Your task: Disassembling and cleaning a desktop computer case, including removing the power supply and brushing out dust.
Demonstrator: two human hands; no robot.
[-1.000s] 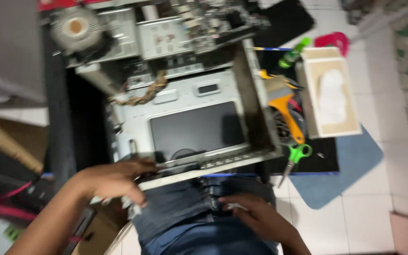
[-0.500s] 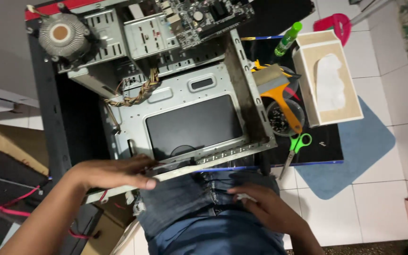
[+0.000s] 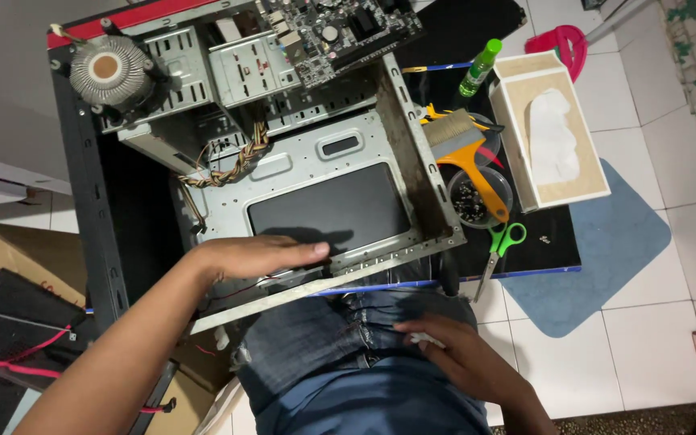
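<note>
Below, an opened computer case [image 3: 316, 185] is seen lying on its side on a black mat [image 3: 541, 242], and everything else is placed relative to it. The left hand [image 3: 255, 256] is laid flat, fingers extended and together, on the case's near edge; nothing is gripped. The right hand [image 3: 461, 358] is rested on a denim-clad lap just in front of the case, fingers loosely spread, with something small and white under the fingertips that cannot be identified.

One round cooler fan [image 3: 108, 71] and one circuit board [image 3: 348, 28] are seen at the case's far end. To its right are counted one orange-handled brush [image 3: 469, 149], one bowl of small screws [image 3: 475, 197], one pair of green-handled scissors [image 3: 499, 246], one green-capped bottle [image 3: 479, 68] and one tissue box [image 3: 553, 133]. White floor tiles [image 3: 646, 338] and a blue rug [image 3: 614, 250] are visible beyond.
</note>
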